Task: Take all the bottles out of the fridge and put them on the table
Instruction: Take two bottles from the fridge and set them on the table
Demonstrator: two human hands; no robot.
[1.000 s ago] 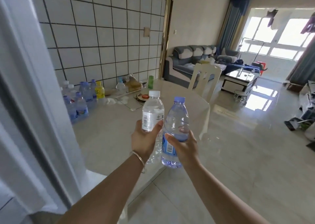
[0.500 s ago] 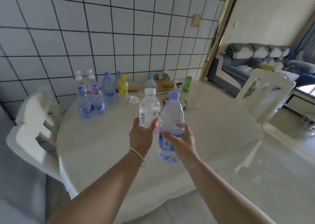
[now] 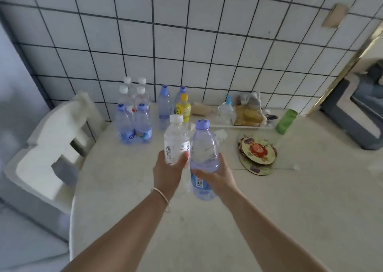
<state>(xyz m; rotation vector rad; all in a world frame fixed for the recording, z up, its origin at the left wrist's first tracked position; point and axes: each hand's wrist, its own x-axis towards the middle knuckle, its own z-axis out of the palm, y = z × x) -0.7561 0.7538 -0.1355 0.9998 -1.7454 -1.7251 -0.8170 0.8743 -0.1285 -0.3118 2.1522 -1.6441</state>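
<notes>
Both bottles stood nearly upright, caps up, above the table: the left hand wrapped the white-capped bottle, the right hand the blue-capped bottle, which held some water. Compared with a moment earlier, the standing bottles by the wall were closer.

head-worn view, angled forward and down (wide-angle), close over table, facing tiled wall

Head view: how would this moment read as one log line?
left hand: holds white-capped bottle | right hand: holds blue-capped bottle | both above table, not yet set down
</notes>
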